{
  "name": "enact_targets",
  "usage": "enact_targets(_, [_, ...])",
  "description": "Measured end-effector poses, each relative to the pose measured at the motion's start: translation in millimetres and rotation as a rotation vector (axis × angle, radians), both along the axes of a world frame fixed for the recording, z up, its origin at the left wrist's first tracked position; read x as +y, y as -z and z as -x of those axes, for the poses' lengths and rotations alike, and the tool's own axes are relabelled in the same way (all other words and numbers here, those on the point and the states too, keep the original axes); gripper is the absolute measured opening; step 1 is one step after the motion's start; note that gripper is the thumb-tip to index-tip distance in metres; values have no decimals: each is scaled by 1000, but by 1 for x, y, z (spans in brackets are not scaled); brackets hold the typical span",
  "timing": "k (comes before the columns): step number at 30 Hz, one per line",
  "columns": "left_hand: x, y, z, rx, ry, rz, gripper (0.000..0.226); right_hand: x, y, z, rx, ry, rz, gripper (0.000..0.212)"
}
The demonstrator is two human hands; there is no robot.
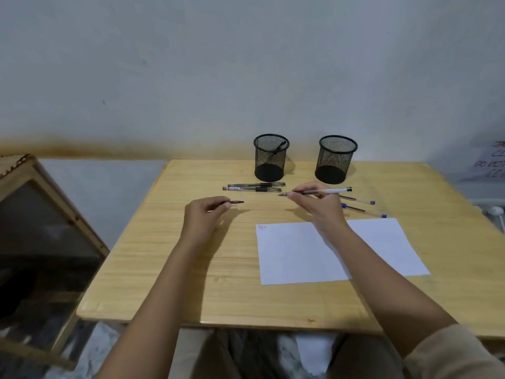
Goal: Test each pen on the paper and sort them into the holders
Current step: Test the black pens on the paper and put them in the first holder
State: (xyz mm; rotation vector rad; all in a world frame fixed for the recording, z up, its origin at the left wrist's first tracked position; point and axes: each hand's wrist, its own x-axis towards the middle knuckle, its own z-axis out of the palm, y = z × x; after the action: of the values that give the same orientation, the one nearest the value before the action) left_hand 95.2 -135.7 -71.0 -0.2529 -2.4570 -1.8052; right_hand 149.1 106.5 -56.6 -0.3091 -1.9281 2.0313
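We saw right hand (314, 199) pinching uncapped pen (319, 191), left hand (203, 212) gripping cap (236, 202); risk: nib smearing table (164, 255) before paper (287, 255).

Both forearms reach up from the bottom of the frame. The left hand (203, 214) pinches closed at centre; the right hand (317, 201), just right of it, grips closed.

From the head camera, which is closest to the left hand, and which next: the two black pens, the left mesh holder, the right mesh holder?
1. Two black pens, just beyond the left hand, toward the right.
2. Left mesh holder, behind them.
3. Right mesh holder, farthest right.
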Motion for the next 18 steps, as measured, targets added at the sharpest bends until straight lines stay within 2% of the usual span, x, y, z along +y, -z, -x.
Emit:
enact_targets(5, [1,15,-1,69,-23,144,15,-12,0,-1,-8,-86,35,11])
enact_targets(8, [1,17,0,126,-26,217,16,-20,1,0,-56,-90,-50,14])
enact_targets(15, [1,15,1,147,-15,409,31,-39,4,2,-98,-82,-13,14])
enact_targets(18, [5,9,-15,192,-45,407,37,-46,7,1,-116,-103,-41,17])
